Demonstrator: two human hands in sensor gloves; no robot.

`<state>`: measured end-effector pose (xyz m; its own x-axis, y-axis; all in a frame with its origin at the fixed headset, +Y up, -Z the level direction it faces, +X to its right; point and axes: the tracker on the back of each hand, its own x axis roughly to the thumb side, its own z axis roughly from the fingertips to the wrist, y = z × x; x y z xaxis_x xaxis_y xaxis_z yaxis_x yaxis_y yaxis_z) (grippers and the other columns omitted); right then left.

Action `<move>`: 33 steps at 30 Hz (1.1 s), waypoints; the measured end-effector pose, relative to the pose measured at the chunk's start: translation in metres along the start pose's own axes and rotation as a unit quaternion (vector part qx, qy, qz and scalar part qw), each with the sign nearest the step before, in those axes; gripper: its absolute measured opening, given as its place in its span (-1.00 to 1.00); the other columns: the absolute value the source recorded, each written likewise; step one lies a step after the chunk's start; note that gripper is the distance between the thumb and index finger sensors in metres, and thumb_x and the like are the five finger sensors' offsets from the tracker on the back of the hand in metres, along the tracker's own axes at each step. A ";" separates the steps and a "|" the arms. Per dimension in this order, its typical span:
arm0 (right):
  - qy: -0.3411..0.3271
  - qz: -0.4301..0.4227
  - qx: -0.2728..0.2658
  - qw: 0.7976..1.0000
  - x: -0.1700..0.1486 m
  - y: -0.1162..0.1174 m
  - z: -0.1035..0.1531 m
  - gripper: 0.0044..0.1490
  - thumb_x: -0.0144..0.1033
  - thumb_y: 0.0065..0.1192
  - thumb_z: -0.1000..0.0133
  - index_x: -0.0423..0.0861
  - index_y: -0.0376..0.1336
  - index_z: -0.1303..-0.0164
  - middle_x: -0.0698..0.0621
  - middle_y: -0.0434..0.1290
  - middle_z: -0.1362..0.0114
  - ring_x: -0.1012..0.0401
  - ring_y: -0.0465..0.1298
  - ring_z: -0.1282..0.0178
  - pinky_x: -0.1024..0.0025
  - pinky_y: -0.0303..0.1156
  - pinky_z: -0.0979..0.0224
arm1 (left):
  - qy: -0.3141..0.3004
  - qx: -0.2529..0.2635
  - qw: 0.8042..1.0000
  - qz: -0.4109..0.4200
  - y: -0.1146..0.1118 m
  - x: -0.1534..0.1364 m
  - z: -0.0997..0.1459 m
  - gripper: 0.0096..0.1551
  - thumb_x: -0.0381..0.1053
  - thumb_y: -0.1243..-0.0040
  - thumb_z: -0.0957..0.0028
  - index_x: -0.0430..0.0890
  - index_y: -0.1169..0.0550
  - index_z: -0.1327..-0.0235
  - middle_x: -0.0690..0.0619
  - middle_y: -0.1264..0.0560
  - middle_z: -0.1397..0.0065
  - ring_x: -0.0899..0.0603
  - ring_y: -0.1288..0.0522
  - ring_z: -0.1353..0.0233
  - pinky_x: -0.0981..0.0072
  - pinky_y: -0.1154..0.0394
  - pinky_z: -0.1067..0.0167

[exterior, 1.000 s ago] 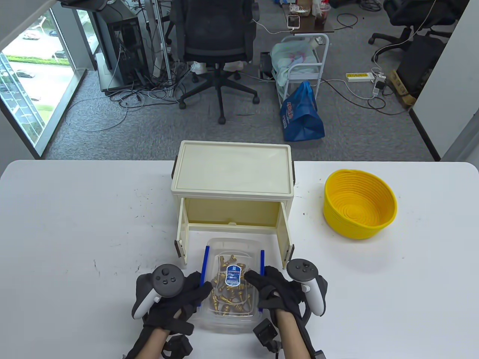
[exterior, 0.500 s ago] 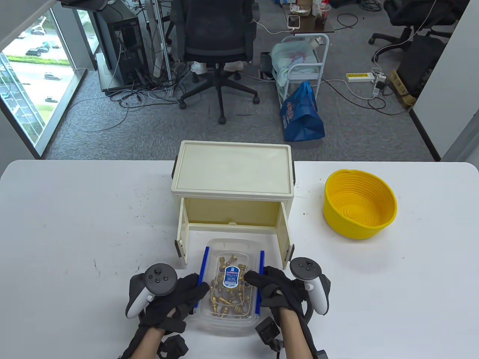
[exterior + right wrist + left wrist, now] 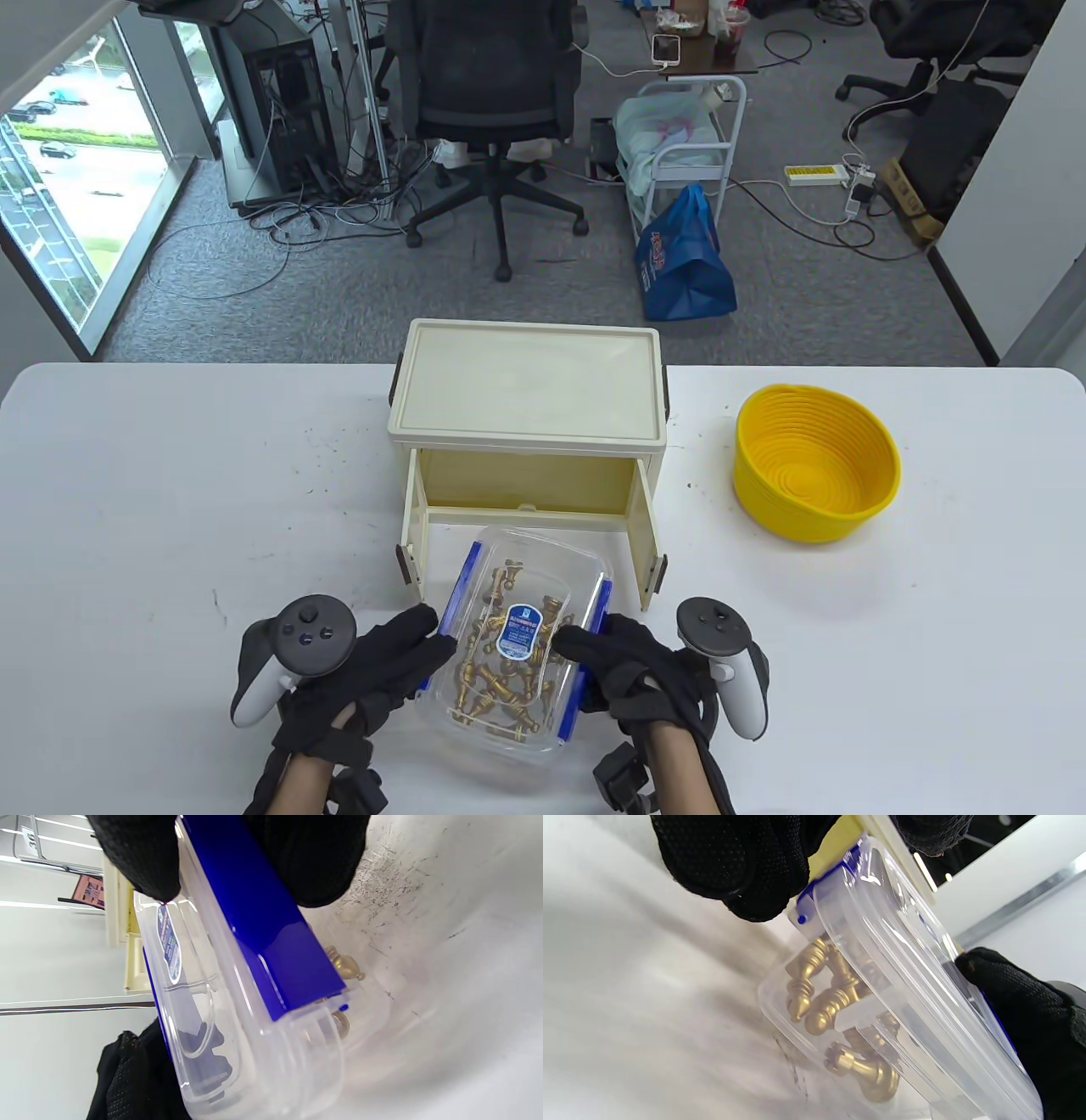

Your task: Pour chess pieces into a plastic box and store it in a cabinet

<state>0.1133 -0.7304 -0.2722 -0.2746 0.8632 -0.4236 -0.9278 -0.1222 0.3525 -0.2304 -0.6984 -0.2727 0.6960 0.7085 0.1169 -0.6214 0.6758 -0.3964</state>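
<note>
A clear plastic box [image 3: 517, 637] with blue side latches and a lid holds several gold chess pieces [image 3: 501, 671]. It sits slanted just in front of the open cream cabinet [image 3: 526, 407]. My left hand [image 3: 386, 666] holds its left side and my right hand [image 3: 615, 662] holds its right side. In the left wrist view the box [image 3: 882, 993] shows gold pieces [image 3: 835, 1010] inside, my fingers [image 3: 734, 866] on its latch. In the right wrist view my fingers [image 3: 135, 857] grip the blue latch [image 3: 263, 925].
A yellow woven basket [image 3: 814, 463] stands at the right on the white table [image 3: 170, 509]. The cabinet's two doors [image 3: 413, 539] stand open on either side of its mouth. Office chairs and cables lie beyond the table's far edge.
The box has turned clockwise and shifted slightly toward the cabinet mouth. My left hand moved left and down along it; my right hand stayed on the right side.
</note>
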 end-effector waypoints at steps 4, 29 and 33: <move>-0.015 -0.018 -0.016 1.000 0.001 0.000 0.015 -0.03 0.09 0.51 -0.15 -0.30 0.14 -0.47 -0.22 0.40 -0.35 -0.08 0.57 -0.07 0.26 0.61 -0.07 | -0.008 0.058 0.998 -0.020 0.026 0.007 0.021 0.01 0.34 0.04 -0.45 -0.40 -0.27 -0.83 -0.37 -0.51 -0.54 -0.32 -0.62 -0.26 -0.04 -0.61 -0.15; 0.027 -0.244 -0.138 0.960 -0.029 0.062 0.021 -0.06 0.12 0.48 -0.18 -0.27 0.07 -0.38 -0.21 0.36 -0.35 -0.08 0.59 -0.12 0.31 0.64 -0.11 | 0.084 0.272 0.955 -0.081 0.037 -0.073 0.038 -0.02 0.38 0.21 -0.47 -0.26 -0.13 -0.91 -0.45 -0.18 -0.80 -0.64 -0.16 -0.67 -0.60 -0.20 -0.43; 0.037 -0.249 -0.144 0.957 -0.032 0.063 0.012 -0.06 0.13 0.48 -0.18 -0.27 0.07 -0.38 -0.20 0.36 -0.35 -0.07 0.59 -0.12 0.31 0.64 -0.12 | 0.088 0.268 0.957 -0.074 0.038 -0.076 0.038 -0.02 0.38 0.22 -0.47 -0.27 -0.13 -0.91 -0.46 -0.17 -0.80 -0.65 -0.16 -0.67 -0.60 -0.20 -0.43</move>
<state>0.0664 -0.7597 -0.2264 0.2128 0.8135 -0.5412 -0.9764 0.1568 -0.1483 -0.3201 -0.7189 -0.2621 0.8106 0.5843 -0.0384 -0.5745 0.8062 0.1410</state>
